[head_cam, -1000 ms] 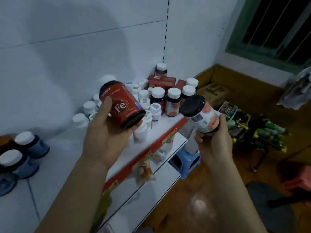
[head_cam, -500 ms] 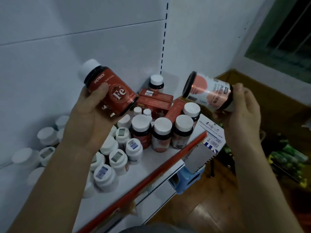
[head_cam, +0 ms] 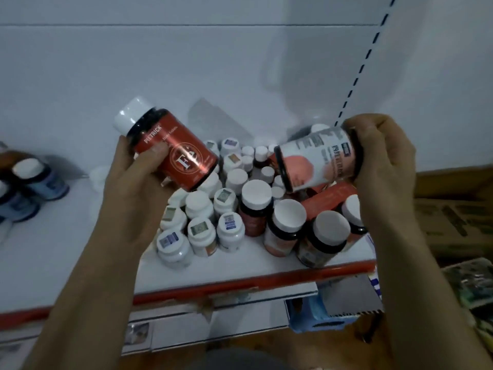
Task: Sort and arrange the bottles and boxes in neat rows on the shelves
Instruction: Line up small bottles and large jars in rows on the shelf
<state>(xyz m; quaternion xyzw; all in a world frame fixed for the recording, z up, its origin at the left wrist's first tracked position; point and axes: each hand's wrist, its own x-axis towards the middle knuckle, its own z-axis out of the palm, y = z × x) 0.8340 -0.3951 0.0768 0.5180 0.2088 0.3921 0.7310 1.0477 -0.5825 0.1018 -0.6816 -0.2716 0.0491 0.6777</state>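
My left hand (head_cam: 136,188) grips a dark bottle with a red "Fe" label and white cap (head_cam: 170,142), tilted with the cap up to the left. My right hand (head_cam: 384,166) holds a second bottle with a white and salmon label (head_cam: 317,164) on its side, its base pointing left. Both hang above the white shelf (head_cam: 80,263) with its red front edge. Below them stands a crowded cluster of small white bottles (head_cam: 202,231) and larger white-capped dark bottles (head_cam: 288,225). Red boxes (head_cam: 330,198) lie behind those.
Blue-labelled dark bottles (head_cam: 40,180) stand at the shelf's left end. The white back wall (head_cam: 186,76) rises behind. Lower shelves (head_cam: 240,321) sit underneath, with a blue stool (head_cam: 314,313) below. Cardboard boxes (head_cam: 453,214) are at the right.
My view has swung down and closer over the shelf. Both hands have come nearer together above the bottle cluster, and the right-hand bottle has dropped lower.
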